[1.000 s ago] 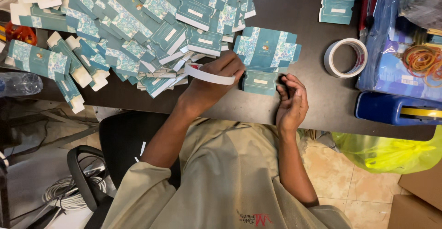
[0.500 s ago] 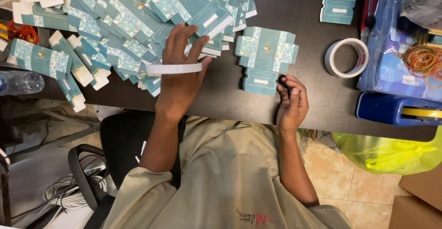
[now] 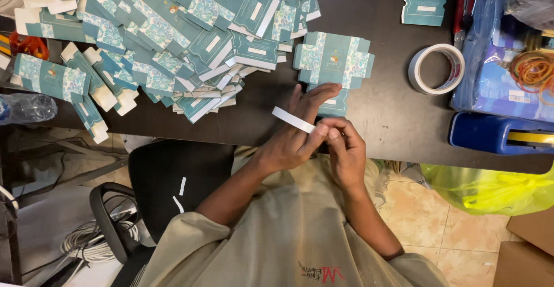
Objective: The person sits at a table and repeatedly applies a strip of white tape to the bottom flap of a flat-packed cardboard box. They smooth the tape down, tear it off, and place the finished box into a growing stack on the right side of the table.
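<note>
My left hand (image 3: 291, 140) and my right hand (image 3: 345, 148) meet at the near edge of the dark table (image 3: 392, 119). Both pinch one end of a narrow white strip (image 3: 290, 118), which sticks out to the left over the back of my left hand. The left fingers stretch toward a flat teal patterned box blank (image 3: 333, 60) lying just beyond them. A large loose pile of the same teal blanks (image 3: 173, 38) covers the table's left half.
A roll of white tape (image 3: 437, 69) lies right of the single blank. Further right are a blue plastic object (image 3: 496, 134), rubber bands (image 3: 534, 70) on blue packaging, and a yellow-green bag (image 3: 490, 189). A water bottle (image 3: 26, 108) and a black chair (image 3: 173, 189) sit at the left.
My left hand has come back from the pile of blanks to the right, carrying the white strip. It now meets my right hand, which has taken hold of the strip's end.
</note>
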